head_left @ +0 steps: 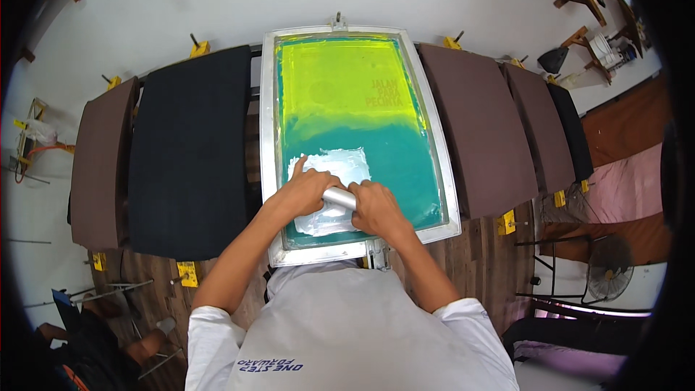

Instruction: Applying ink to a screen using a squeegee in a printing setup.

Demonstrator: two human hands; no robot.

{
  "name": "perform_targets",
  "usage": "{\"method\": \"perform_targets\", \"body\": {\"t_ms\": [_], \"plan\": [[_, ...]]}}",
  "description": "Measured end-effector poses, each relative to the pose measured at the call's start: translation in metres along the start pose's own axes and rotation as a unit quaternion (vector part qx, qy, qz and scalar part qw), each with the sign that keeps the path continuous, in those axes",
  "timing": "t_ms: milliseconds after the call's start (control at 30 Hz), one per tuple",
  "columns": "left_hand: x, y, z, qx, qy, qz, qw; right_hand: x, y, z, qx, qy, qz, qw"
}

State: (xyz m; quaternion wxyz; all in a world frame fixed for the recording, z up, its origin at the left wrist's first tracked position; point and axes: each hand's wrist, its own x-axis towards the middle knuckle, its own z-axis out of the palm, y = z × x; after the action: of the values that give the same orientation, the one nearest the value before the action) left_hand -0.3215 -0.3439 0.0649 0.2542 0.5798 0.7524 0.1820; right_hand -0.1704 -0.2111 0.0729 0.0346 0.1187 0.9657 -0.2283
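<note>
In front of me lies a screen printing frame (436, 130) with a pale metal rim. Its mesh is yellow-green at the far part and teal nearer me, with small lettering at the upper right. A thick patch of white ink (347, 161) covers the near left of the mesh. Both hands are closed around a silver squeegee (339, 198) over this patch. My left hand (308, 192) grips its left end, one finger stretched forward. My right hand (375, 208) wraps the right end. The squeegee's blade is hidden under my hands.
Cloth-covered boards stand in a row either side: a black one (192, 152) and a brown one (105, 163) left, brown ones (478, 130) right. Yellow clamps (189, 274) sit at their ends. A fan (608, 268) stands lower right; a seated person (94, 340) shows lower left.
</note>
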Motion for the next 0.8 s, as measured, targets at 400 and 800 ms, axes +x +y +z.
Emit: {"method": "perform_targets", "body": {"t_ms": [400,800], "plan": [[0.005,-0.005,-0.012,0.057,-0.093,0.053,0.993,-0.017,-0.023,-0.001,0.111,-0.003,0.066,0.992],[-0.069,0.034,0.079,0.04,0.2,-0.081,0.976,-0.03,-0.012,0.032,-0.027,0.018,-0.029,0.999]]}}
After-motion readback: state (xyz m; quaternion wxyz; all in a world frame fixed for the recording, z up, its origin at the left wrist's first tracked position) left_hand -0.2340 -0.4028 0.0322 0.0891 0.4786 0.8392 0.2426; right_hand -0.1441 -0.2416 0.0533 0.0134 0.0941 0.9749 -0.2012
